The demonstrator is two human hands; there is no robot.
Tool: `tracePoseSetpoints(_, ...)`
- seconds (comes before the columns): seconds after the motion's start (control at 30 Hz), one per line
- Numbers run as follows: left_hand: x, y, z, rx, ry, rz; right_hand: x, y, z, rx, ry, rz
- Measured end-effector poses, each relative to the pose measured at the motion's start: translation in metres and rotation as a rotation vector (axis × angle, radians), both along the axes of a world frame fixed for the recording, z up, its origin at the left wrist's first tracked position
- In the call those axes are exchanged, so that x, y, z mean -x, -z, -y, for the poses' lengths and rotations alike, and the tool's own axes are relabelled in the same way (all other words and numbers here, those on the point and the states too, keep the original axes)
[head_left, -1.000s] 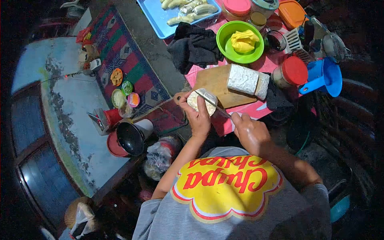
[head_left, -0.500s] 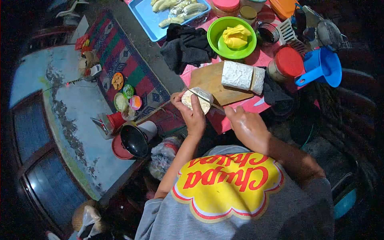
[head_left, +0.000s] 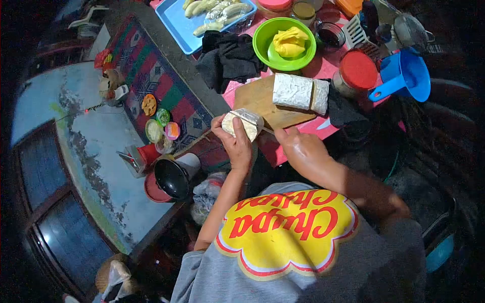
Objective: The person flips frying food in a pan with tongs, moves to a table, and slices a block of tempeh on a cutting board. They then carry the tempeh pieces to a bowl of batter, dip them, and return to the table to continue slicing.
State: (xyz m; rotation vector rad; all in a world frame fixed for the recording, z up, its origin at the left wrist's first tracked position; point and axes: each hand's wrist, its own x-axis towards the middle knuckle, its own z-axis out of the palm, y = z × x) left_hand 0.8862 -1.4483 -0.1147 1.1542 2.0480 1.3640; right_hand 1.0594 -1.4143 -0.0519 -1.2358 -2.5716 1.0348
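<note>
My left hand (head_left: pixel 236 144) grips a pale round block (head_left: pixel 239 126) in clear wrapping, its cut face turned up and the thumb lying across it. My right hand (head_left: pixel 304 152) is closed round the handle end of a knife (head_left: pixel 268 131), whose thin blade reaches to the block. Just beyond, a wooden cutting board (head_left: pixel 252 97) lies on the pink cloth. Two white wrapped blocks, one larger (head_left: pixel 292 91) and one smaller (head_left: pixel 319 97), sit side by side at the board's right.
A green bowl (head_left: pixel 260 48) holding a yellow cloth, a black cloth (head_left: pixel 227 58) and a blue tray (head_left: pixel 177 30) with peeled bananas are behind the board. A red-lidded jar (head_left: pixel 357 69) and a blue jug (head_left: pixel 413 76) stand right. A black bowl (head_left: pixel 172 178) is left.
The view has shifted slightly, so the table items appear further left. Both hands still hold the block and knife; the blade now sits lower against the block's right side.
</note>
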Motion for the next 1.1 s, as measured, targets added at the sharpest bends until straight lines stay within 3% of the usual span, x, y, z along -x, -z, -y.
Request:
tracePoseSetpoints(0.2, -0.003, -0.030, -0.013, 0.169, -0.067, -0.022, 0.009, 0.007, -0.002, 0.031, 0.032, 0.021)
tracePoseSetpoints(0.27, -0.001, -0.024, -0.019, 0.195, -0.076, 0.153, 0.010, 0.010, -0.002, -0.012, 0.058, 0.010)
tracePoseSetpoints(0.47, 0.003, -0.014, -0.018, 0.098, -0.027, -0.048, 0.008, 0.010, 0.002, -0.046, 0.084, 0.056)
tracePoseSetpoints(0.87, -0.013, -0.043, -0.025, 0.175, -0.078, 0.188, 0.013, 0.017, -0.003, 0.071, 0.058, 0.055)
tracePoseSetpoints(0.93, -0.008, -0.035, -0.023, 0.148, -0.048, 0.048, 0.019, 0.021, -0.004, 0.033, 0.072, 0.059)
tracePoseSetpoints(1.1, -0.005, -0.028, -0.021, 0.144, -0.050, -0.001, 0.014, 0.026, -0.001, 0.042, 0.091, -0.042)
